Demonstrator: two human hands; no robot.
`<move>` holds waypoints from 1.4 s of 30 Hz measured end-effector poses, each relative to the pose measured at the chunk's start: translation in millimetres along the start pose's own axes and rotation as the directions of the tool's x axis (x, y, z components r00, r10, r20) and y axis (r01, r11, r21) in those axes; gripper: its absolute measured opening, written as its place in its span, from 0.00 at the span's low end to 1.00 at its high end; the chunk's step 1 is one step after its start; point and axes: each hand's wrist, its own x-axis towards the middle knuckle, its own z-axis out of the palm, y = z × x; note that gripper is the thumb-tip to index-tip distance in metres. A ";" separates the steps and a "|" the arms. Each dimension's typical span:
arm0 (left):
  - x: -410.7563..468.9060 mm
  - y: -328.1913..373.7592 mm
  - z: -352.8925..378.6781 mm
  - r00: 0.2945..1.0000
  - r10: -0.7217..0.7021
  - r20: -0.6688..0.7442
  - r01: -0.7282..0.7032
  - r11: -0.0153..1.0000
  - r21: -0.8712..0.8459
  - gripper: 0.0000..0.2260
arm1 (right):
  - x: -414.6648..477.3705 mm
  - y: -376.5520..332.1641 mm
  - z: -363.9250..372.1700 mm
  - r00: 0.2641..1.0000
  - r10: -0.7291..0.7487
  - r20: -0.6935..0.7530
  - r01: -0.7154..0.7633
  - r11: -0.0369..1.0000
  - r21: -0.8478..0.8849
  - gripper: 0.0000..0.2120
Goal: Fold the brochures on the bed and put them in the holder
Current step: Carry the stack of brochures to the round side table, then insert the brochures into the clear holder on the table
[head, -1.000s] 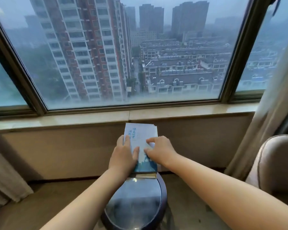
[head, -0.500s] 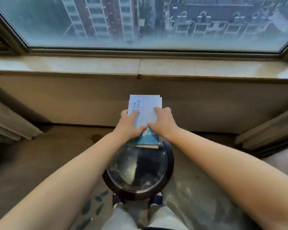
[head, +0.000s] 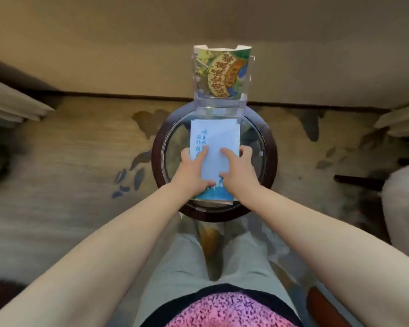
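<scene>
The left hand [head: 190, 172] grips the left edge of the stack of folded white-and-blue paper brochures [head: 216, 140], its fingers [head: 204, 152] curled onto the top sheet. The stack lies flat over the round glass-topped desk with a dark wooden rim [head: 272, 161], just in front of the clear plastic holder [head: 219, 106], which carries a green-and-yellow printed leaflet [head: 220, 72]. The right hand [head: 240, 172] clamps the stack's right edge the same way.
</scene>
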 end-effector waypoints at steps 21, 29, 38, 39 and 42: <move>106.7 -93.7 103.4 0.995 -0.061 0.084 0.027 0.935 0.354 0.55 | 83.8 93.9 142.3 0.994 0.085 0.061 -0.083 0.996 -0.034 0.44; 110.9 -84.7 120.2 0.995 -0.090 -0.052 0.104 0.847 0.522 0.54 | 105.6 68.1 137.3 0.993 0.120 0.011 -0.096 0.844 -0.528 0.37; 111.6 -85.8 124.9 0.995 -0.092 -0.038 0.099 0.913 0.396 0.52 | 110.3 75.3 133.3 0.990 0.116 0.077 -0.069 0.889 -0.452 0.36; 111.6 -86.2 125.9 0.995 -0.090 -0.040 0.098 0.917 0.387 0.52 | 110.5 75.9 134.0 0.991 0.118 0.067 -0.076 0.892 -0.446 0.36; 109.4 -86.9 130.1 0.995 -0.081 -0.054 0.095 0.930 0.356 0.52 | 110.6 81.0 139.2 0.994 0.106 0.031 -0.085 0.917 -0.390 0.35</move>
